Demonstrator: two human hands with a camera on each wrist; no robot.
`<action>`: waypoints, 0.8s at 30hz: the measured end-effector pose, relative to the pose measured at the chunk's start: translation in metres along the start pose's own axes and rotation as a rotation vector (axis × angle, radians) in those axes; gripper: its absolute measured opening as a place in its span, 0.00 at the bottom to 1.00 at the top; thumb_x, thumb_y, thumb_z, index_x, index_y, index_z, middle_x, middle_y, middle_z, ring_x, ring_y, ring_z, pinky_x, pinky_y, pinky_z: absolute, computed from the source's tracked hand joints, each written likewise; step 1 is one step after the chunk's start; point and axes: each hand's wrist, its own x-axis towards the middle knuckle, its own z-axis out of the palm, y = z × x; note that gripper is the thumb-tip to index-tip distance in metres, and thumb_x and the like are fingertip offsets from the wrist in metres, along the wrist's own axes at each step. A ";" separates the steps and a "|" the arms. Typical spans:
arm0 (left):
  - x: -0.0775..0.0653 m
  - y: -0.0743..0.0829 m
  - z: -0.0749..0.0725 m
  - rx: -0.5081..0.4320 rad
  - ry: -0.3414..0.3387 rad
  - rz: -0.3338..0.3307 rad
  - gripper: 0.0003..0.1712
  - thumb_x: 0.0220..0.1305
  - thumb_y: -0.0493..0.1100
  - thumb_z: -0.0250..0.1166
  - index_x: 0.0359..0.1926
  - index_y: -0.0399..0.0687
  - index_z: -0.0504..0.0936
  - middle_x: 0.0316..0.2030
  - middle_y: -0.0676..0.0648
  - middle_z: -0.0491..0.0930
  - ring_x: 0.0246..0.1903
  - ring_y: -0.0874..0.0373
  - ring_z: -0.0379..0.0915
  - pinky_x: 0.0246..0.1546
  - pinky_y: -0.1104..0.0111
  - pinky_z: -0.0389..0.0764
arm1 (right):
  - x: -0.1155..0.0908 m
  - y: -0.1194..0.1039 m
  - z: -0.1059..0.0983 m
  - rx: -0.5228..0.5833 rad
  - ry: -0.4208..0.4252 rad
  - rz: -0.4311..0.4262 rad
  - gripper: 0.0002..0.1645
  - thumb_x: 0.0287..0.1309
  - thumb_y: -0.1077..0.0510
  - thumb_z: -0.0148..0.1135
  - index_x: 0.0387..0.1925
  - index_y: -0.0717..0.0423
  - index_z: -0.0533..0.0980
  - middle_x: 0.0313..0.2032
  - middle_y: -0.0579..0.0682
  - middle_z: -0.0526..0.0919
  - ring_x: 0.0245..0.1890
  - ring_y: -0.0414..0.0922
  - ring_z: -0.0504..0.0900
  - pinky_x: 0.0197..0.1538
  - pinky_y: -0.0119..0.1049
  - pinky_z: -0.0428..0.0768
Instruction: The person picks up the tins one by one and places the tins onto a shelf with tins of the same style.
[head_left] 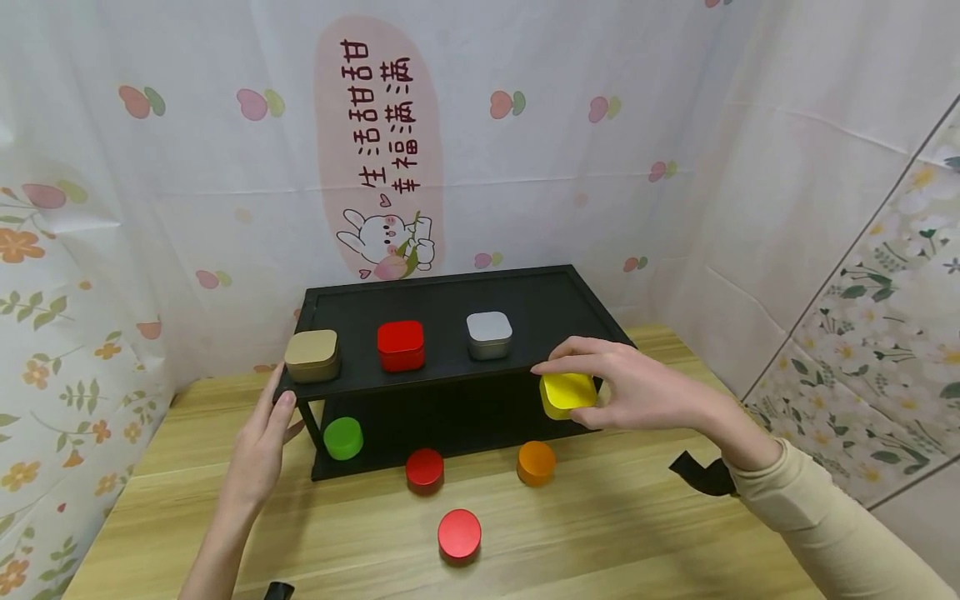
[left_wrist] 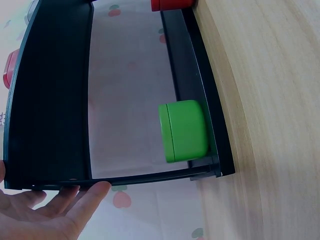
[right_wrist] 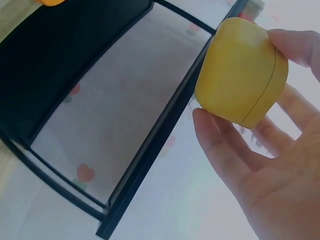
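Note:
My right hand [head_left: 615, 379] pinches a yellow square tin [head_left: 567, 395] between thumb and fingers, beside the front edge of the black two-tier rack's [head_left: 442, 300] upper shelf, toward its right end. In the right wrist view the yellow tin [right_wrist: 237, 72] overlaps the rack's edge. At the rack's left end, my left hand [head_left: 258, 450] grips the corner of the upper shelf; the left wrist view shows its fingertips [left_wrist: 102, 187] against the end rail. A beige tin [head_left: 312, 356], a red square tin [head_left: 401, 346] and a silver tin [head_left: 489, 336] stand along the upper shelf.
On the lower shelf's left end sits a green tin [head_left: 343, 438]. A red round tin [head_left: 425, 471] and an orange tin [head_left: 536, 462] are by its front edge, with another red round tin [head_left: 459, 535] nearer on the wooden table [head_left: 360, 550]. Patterned curtains [head_left: 525, 167] hang behind.

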 end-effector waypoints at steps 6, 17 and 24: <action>-0.001 -0.001 0.000 -0.002 -0.003 -0.006 0.34 0.85 0.56 0.38 0.84 0.60 0.41 0.83 0.42 0.44 0.76 0.31 0.53 0.48 0.95 0.71 | -0.001 0.014 -0.006 0.036 0.000 0.010 0.36 0.55 0.59 0.74 0.65 0.37 0.78 0.56 0.37 0.79 0.48 0.36 0.77 0.47 0.32 0.82; -0.001 -0.002 0.001 -0.001 -0.005 -0.017 0.34 0.85 0.56 0.38 0.84 0.62 0.41 0.83 0.42 0.45 0.76 0.32 0.54 0.49 0.93 0.73 | 0.001 0.040 -0.017 0.147 0.004 0.054 0.36 0.57 0.61 0.74 0.67 0.44 0.76 0.55 0.39 0.81 0.47 0.38 0.78 0.48 0.32 0.86; 0.000 0.001 0.000 0.014 0.002 -0.013 0.34 0.84 0.57 0.38 0.84 0.61 0.41 0.82 0.42 0.46 0.76 0.31 0.55 0.50 0.93 0.73 | 0.006 0.054 -0.023 0.181 0.003 0.073 0.34 0.59 0.59 0.74 0.67 0.47 0.76 0.59 0.41 0.82 0.48 0.38 0.79 0.53 0.32 0.84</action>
